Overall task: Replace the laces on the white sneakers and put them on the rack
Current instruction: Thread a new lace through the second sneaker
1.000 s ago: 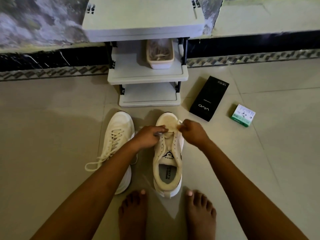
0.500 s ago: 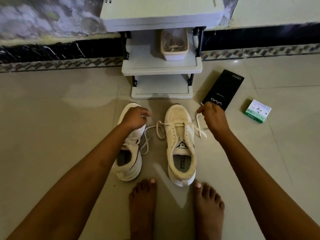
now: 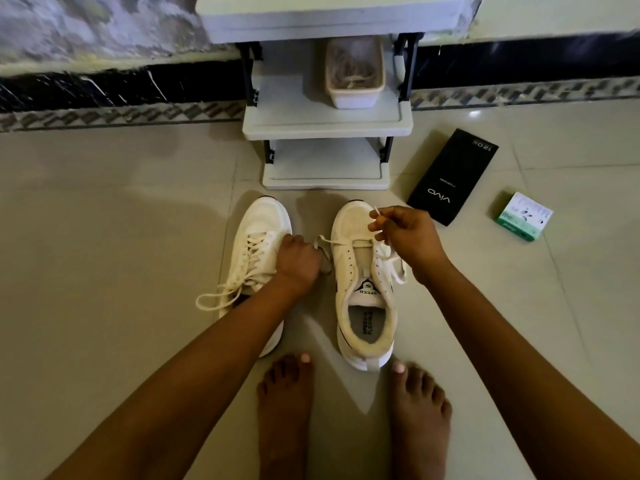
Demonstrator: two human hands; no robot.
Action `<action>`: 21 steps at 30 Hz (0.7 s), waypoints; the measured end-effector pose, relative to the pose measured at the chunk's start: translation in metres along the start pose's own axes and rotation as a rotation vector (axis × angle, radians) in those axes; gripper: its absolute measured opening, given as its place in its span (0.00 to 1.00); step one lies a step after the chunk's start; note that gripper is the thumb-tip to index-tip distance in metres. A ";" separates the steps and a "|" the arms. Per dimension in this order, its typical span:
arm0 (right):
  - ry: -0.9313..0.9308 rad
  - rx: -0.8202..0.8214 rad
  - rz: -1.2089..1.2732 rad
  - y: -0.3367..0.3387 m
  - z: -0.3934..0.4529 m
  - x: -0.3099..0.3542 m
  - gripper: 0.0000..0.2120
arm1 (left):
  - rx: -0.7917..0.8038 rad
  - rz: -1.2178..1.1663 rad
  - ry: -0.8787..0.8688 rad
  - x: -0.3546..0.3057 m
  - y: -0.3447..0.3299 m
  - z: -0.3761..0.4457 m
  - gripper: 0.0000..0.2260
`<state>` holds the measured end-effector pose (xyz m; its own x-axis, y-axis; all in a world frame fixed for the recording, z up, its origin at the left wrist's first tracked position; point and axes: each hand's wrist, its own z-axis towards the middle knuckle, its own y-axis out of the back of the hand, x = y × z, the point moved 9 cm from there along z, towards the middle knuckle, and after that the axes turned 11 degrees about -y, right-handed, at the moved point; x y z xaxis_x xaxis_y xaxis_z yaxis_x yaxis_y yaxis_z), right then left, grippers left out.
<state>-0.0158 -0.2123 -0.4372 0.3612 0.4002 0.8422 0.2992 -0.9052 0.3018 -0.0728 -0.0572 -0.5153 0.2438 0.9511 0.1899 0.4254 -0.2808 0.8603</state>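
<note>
Two white sneakers stand side by side on the tiled floor before a grey rack (image 3: pixel 327 126). The left sneaker (image 3: pixel 254 247) is fully laced, its loose ends trailing to the left. The right sneaker (image 3: pixel 363 292) has a white lace (image 3: pixel 346 241) only through its front eyelets. My left hand (image 3: pixel 298 261) is curled between the two shoes and grips the lace's left end. My right hand (image 3: pixel 405 237) hovers over the right shoe's toe and pinches the lace's other end, the tip sticking up between the fingers.
A tub of laces (image 3: pixel 354 71) sits on the rack's middle shelf. A black phone box (image 3: pixel 452 176) and a small green-and-white box (image 3: pixel 523 216) lie on the floor to the right. My bare feet (image 3: pixel 349 417) stand just behind the shoes.
My left hand has come in from the left sneaker's toe to the gap between the shoes. My right hand has moved in from the side to above the toe, still holding the lace.
</note>
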 end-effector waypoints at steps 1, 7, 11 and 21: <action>0.000 0.004 -0.004 0.001 -0.001 0.001 0.10 | -0.004 -0.035 -0.006 -0.001 0.001 -0.001 0.11; 0.001 -0.026 0.020 0.019 -0.010 0.020 0.08 | -0.235 -0.545 0.084 0.027 0.055 -0.021 0.06; 0.096 -0.036 0.006 0.026 -0.028 0.072 0.07 | -0.526 -1.167 0.133 0.063 0.134 -0.039 0.06; 0.377 -0.176 0.040 0.092 -0.079 0.259 0.09 | -0.967 -1.377 0.043 0.113 0.346 -0.129 0.03</action>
<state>0.0353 -0.2034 -0.1562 0.0116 0.3131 0.9496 0.1241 -0.9428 0.3093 -0.0101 -0.0305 -0.1353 0.1432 0.4108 -0.9004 -0.3710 0.8657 0.3360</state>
